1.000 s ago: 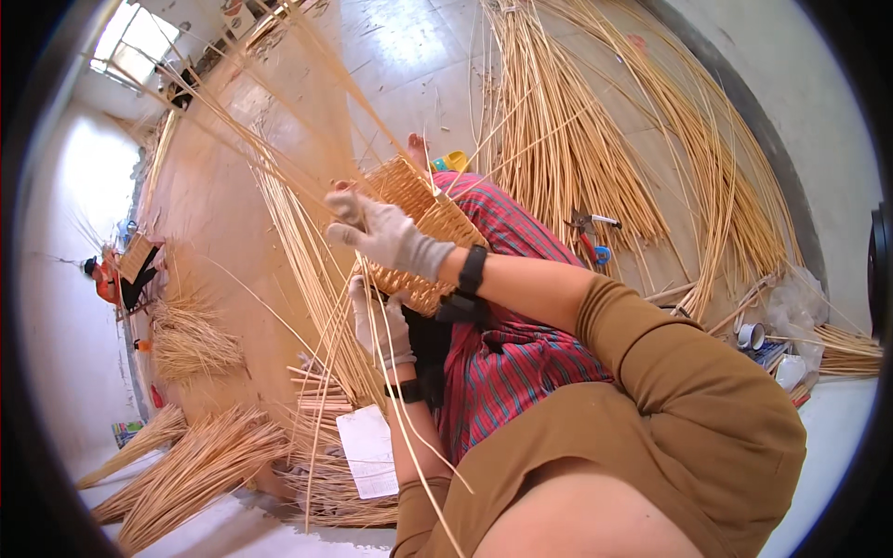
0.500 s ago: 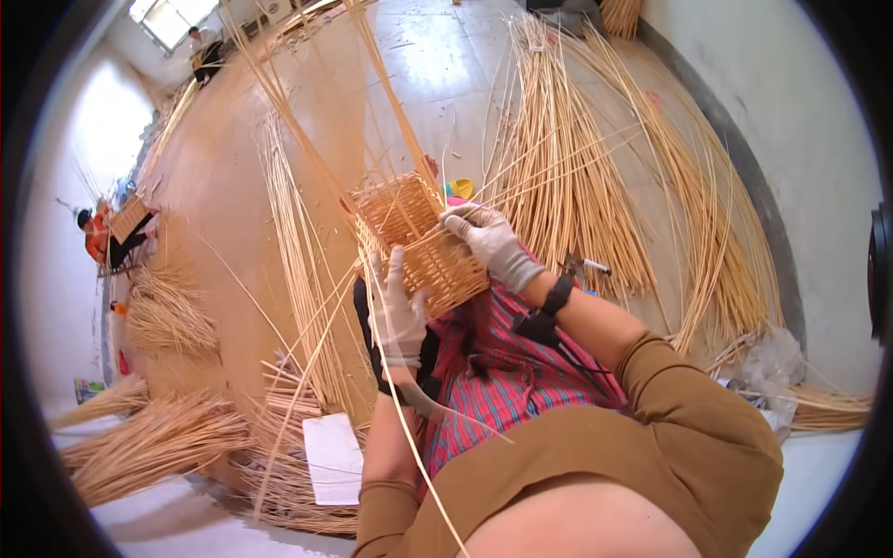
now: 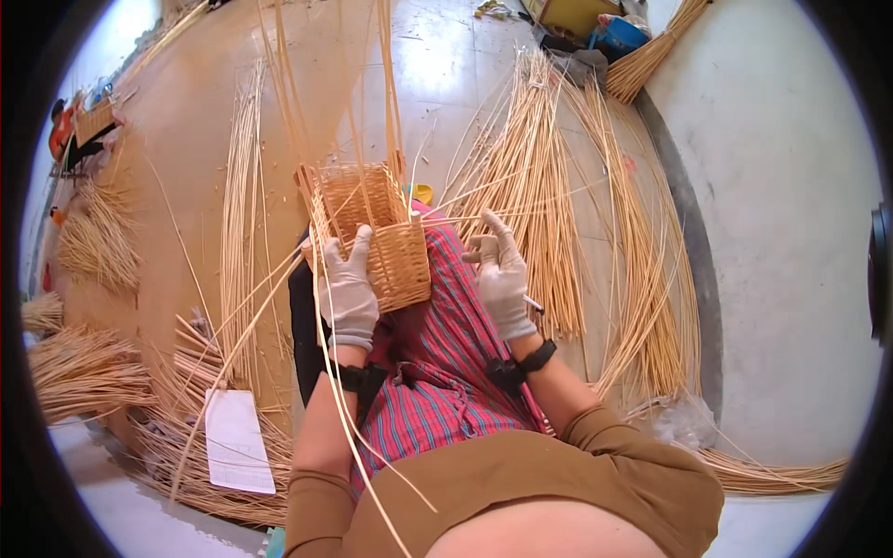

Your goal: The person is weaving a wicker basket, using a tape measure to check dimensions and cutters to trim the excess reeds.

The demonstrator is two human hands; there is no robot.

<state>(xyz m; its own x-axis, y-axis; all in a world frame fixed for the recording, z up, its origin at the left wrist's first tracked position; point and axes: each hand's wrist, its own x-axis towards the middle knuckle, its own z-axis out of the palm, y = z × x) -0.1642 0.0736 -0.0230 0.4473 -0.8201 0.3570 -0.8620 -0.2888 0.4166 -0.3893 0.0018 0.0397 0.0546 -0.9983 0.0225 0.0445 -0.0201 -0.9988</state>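
A square woven wicker basket [image 3: 400,265], with long strands standing up from it, rests over my lap on pink checked cloth [image 3: 437,405]. My gloved left hand [image 3: 347,288] grips its near left side, beside pale loose strands that trail down across my forearm. Right of the basket, my gloved right hand [image 3: 500,284] is raised, fingers loosely bent and apart, near several strands sticking out sideways. Behind that hand a white-handled tool [image 3: 534,303] is mostly hidden.
Long cane bundles [image 3: 516,149] lie on both sides, with a white sheet [image 3: 237,432] at lower left and a plastic bag [image 3: 686,423] at lower right. A co-worker in orange [image 3: 63,130] sits at far left. A blue bucket [image 3: 621,35] stands at the back.
My right hand has come off the basket's rim and moved right, its fingers loosened. My left hand remains at the basket. The view has shifted, bringing the blue bucket into sight.
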